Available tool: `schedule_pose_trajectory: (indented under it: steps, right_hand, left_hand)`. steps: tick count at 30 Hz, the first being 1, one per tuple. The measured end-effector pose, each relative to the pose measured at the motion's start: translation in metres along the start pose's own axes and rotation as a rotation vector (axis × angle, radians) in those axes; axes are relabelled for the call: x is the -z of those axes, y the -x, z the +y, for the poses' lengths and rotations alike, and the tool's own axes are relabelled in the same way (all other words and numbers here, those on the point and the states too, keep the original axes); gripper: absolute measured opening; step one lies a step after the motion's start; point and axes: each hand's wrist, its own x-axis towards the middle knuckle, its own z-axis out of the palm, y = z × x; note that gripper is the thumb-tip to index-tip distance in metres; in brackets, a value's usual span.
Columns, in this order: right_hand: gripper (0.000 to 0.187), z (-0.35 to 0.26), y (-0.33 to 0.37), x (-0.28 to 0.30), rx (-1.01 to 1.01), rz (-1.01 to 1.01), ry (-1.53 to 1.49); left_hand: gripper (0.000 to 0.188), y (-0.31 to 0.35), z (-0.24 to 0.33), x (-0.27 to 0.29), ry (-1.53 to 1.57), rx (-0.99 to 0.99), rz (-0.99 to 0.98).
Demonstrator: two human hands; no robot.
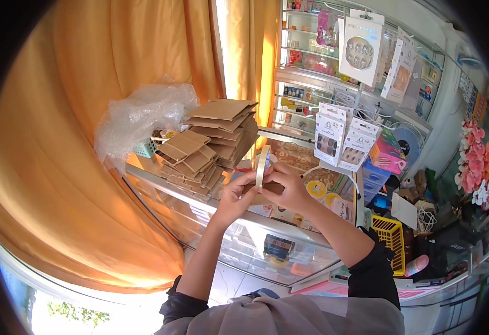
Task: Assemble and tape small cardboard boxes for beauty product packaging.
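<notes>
A narrow roll of tape [263, 166], pale on its edge, stands upright between my two hands above the glass counter. My left hand [235, 196] is closed on its lower left side, with the thumb pointing toward the roll's bottom. From the other side my right hand [285, 187] grips it, fingers behind and thumb near the left thumb. Just left of my hands lie flattened brown cardboard boxes [191, 162] in a low pile, with a taller stack of folded cardboard [225, 125] behind. Whether a loose end of tape is pulled out, I cannot tell.
Bubble wrap [144, 114] is heaped at the back left, beside an orange curtain [88, 167]. Boxed press-on nails [329, 138] hang on a rack right of my hands. A yellow basket [388, 237] sits farther right. The counter's metal edge [272, 226] runs beneath my forearms.
</notes>
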Motion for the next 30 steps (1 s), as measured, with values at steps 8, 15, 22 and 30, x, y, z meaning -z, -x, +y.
schedule_pose_trajectory:
  steps: [8,15,22,30]
  right_hand:
    - [0.019,-0.001,-0.001,-0.003,0.019,0.029,-0.006]
    - [0.019,-0.001,-0.001,-0.003,0.017,0.04,0.01]
    - [0.02,-0.002,-0.002,-0.001,0.006,0.017,-0.018]
    - [0.02,0.002,-0.002,-0.001,-0.016,-0.004,-0.033]
  left_hand:
    - [0.036,0.0,-0.009,0.004,0.035,0.05,0.036]
    - [0.031,0.0,-0.011,0.006,0.059,0.066,0.021]
    - [0.031,0.001,-0.009,0.004,0.057,0.071,0.045]
    - [0.032,-0.001,-0.009,0.0,0.023,0.013,0.046]
